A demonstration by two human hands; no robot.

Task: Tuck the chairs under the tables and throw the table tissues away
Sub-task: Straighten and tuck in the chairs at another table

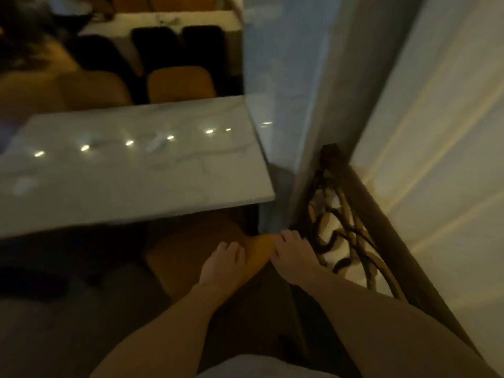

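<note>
- At the bottom of the head view, two bare forearms reach forward from the person's body toward an orange chair (191, 257).
- The left hand (221, 264) lies on the top edge of the chair's back, fingers curled over it; the blur leaves it unclear how firmly it grips.
- The right hand (293, 257) holds the same edge just beside the left, fingers curled over the chair's right corner.
- The chair sits at the near right corner of a white marble table (136, 170), its seat partly under the tabletop edge.
- Just right of the hands stands a dark wooden frame with woven scrollwork (343, 227), against a pale wall (436, 132).
- The tabletop shows a row of small light reflections; a pale blurred shape near its middle cannot be identified.
- Beyond the table, more orange chairs (180, 84) and dark chairs (155, 45) stand around a second table (163, 21) farther back.
</note>
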